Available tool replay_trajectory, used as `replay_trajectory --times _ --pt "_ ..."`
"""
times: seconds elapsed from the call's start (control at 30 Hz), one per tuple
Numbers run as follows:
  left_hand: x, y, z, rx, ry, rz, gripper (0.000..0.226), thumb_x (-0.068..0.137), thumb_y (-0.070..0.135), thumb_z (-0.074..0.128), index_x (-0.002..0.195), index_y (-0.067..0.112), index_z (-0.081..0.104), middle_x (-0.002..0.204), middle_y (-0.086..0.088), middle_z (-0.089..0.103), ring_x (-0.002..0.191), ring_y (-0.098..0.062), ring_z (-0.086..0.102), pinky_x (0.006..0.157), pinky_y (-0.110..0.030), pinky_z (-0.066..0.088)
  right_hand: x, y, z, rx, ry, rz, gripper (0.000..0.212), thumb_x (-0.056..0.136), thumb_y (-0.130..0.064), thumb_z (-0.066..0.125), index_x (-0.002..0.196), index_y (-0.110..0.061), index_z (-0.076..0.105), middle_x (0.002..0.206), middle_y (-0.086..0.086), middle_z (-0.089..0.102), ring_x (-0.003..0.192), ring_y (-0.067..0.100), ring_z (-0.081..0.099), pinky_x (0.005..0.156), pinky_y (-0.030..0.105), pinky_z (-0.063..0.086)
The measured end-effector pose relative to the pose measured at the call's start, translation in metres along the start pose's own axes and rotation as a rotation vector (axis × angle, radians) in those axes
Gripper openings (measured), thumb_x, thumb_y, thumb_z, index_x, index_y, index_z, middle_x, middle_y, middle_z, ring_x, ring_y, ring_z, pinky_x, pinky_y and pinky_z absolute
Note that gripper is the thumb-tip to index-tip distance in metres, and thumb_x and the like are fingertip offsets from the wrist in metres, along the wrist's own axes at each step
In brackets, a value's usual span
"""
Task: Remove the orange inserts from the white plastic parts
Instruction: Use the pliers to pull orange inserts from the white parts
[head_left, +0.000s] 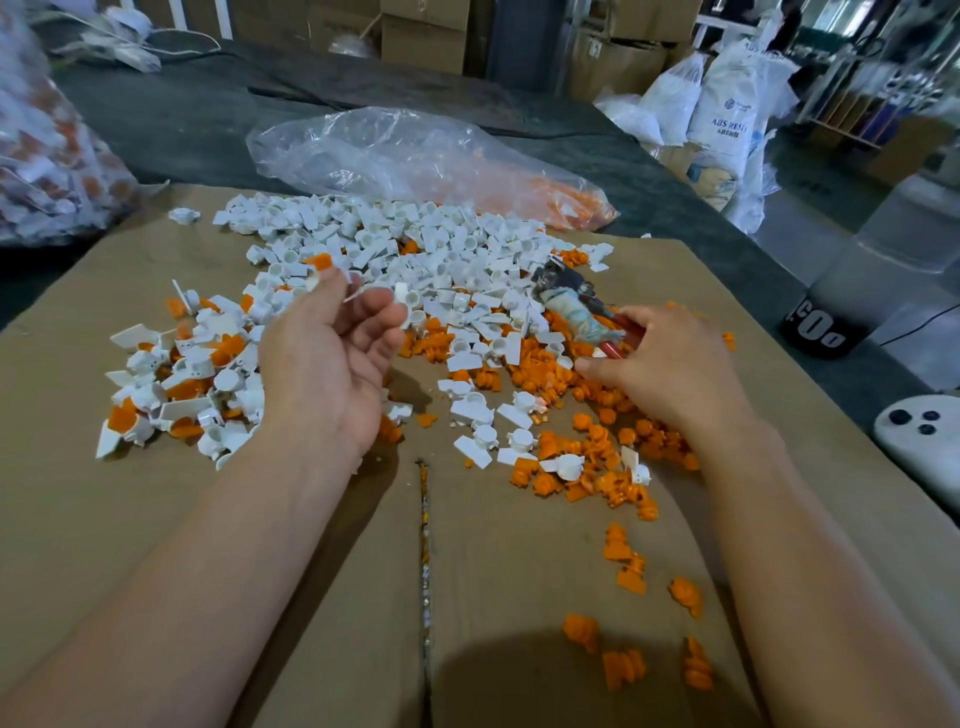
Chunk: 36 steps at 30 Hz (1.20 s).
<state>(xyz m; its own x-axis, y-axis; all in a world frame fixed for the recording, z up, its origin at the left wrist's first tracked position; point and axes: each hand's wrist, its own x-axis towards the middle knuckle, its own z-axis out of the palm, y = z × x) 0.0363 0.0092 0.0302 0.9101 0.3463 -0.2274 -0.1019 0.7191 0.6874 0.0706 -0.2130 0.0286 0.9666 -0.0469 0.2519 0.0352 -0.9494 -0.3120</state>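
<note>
A heap of white plastic parts (415, 249) covers the far middle of the cardboard sheet (260, 545). White parts with orange inserts still in them (171, 395) lie at the left. Loose orange inserts (587, 452) are scattered to the right and front. My left hand (332, 358) hovers palm-up over the left pile, thumb and fingertips pinching a white part with an orange insert (321, 266). My right hand (670, 364) grips the red handles of a pair of pliers (571, 299) whose jaws point toward the white heap.
A clear plastic bag (415, 156) holding orange pieces lies behind the heap. Another bag of white-and-orange parts (47, 156) sits far left. A white controller (919, 441) rests at the right edge. Sacks and cardboard boxes stand in the background.
</note>
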Motion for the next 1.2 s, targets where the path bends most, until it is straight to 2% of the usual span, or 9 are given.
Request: replay_trajectory --times 0.13,0.27,0.57,0.67,0.77,0.83,0.9,1.0,1.2 --pt "0.006 0.005 -0.003 -0.126 0.127 0.021 0.011 0.097 0.017 0.046 0.091 0.011 0.053 0.049 0.003 0.061 0.045 -0.006 0.059 0.044 -0.014 0.043 0.003 0.004 0.000 -0.008 -0.070 0.068 0.060 0.068 -0.053 0.071 0.114 -0.015 0.060 0.104 0.002 0.063 0.080 0.012 0.044 0.055 0.027 0.031" --pt "0.013 0.010 -0.008 -0.204 0.223 0.010 0.014 0.098 0.023 0.045 0.091 0.013 0.050 0.050 0.004 0.060 0.044 -0.005 0.058 0.043 -0.013 0.042 0.004 0.007 0.000 -0.006 -0.137 0.112 0.062 0.067 -0.054 0.072 0.112 -0.013 0.060 0.106 0.005 0.062 0.081 0.014 0.046 0.065 0.030 0.033" --pt "0.007 0.014 -0.008 -0.300 0.223 0.018 0.011 0.097 0.016 0.043 0.091 0.010 0.051 0.054 -0.001 0.064 0.048 -0.010 0.061 0.047 -0.015 0.045 0.004 0.007 -0.002 0.001 -0.218 0.143 0.060 0.068 -0.058 0.069 0.106 -0.011 0.061 0.097 0.006 0.061 0.074 0.013 0.044 0.061 0.029 0.036" --pt "0.007 0.012 -0.004 0.027 0.160 0.077 0.008 0.095 0.011 0.048 0.094 0.010 0.056 0.057 0.000 0.064 0.047 -0.008 0.061 0.045 -0.016 0.045 0.005 0.007 -0.003 -0.013 -0.235 0.143 0.062 0.068 -0.059 0.068 0.108 -0.012 0.059 0.090 0.002 0.054 0.076 0.014 0.044 0.060 0.029 0.035" --pt "0.006 0.000 -0.005 0.690 0.011 0.316 0.016 0.092 0.009 0.051 0.085 0.020 0.061 0.073 0.003 0.066 0.052 0.002 0.060 0.051 -0.015 0.049 0.005 0.007 -0.002 -0.016 -0.253 0.128 0.064 0.069 -0.060 0.066 0.110 -0.013 0.058 0.089 0.000 0.052 0.071 0.011 0.043 0.059 0.026 0.035" --pt "0.003 -0.008 -0.007 1.072 -0.080 0.491 0.017 0.091 0.012 0.053 0.085 0.026 0.062 0.084 0.012 0.062 0.064 0.011 0.056 0.057 -0.006 0.043 0.005 0.007 -0.001 -0.017 -0.261 0.116 0.065 0.070 -0.061 0.065 0.112 -0.012 0.056 0.099 0.004 0.057 0.076 0.012 0.044 0.066 0.031 0.039" --pt "0.003 -0.012 -0.009 1.354 -0.167 0.584 0.017 0.093 0.015 0.051 0.097 0.023 0.065 0.100 0.008 0.059 0.087 0.004 0.054 0.070 -0.006 0.037 0.004 0.007 0.001 -0.019 -0.261 0.107 0.067 0.070 -0.062 0.064 0.114 -0.012 0.055 0.109 0.007 0.058 0.083 0.016 0.046 0.074 0.034 0.041" --pt "0.005 -0.018 -0.011 1.598 -0.351 0.616 0.028 0.094 0.015 0.049 0.119 0.018 0.061 0.129 -0.001 0.052 0.122 -0.018 0.042 0.094 -0.024 0.029 0.004 0.007 0.002 -0.011 -0.259 0.103 0.070 0.069 -0.063 0.063 0.115 -0.012 0.054 0.109 0.006 0.057 0.086 0.017 0.046 0.072 0.034 0.039" --pt "0.007 -0.025 -0.017 1.844 -0.683 0.568 0.057 0.094 0.004 0.040 0.143 0.031 0.032 0.155 0.009 0.017 0.143 -0.015 0.011 0.115 -0.038 0.016 0.004 0.007 0.004 -0.035 -0.283 0.095 0.075 0.066 -0.071 0.057 0.115 -0.015 0.053 0.106 0.002 0.053 0.086 0.014 0.045 0.059 0.029 0.033"
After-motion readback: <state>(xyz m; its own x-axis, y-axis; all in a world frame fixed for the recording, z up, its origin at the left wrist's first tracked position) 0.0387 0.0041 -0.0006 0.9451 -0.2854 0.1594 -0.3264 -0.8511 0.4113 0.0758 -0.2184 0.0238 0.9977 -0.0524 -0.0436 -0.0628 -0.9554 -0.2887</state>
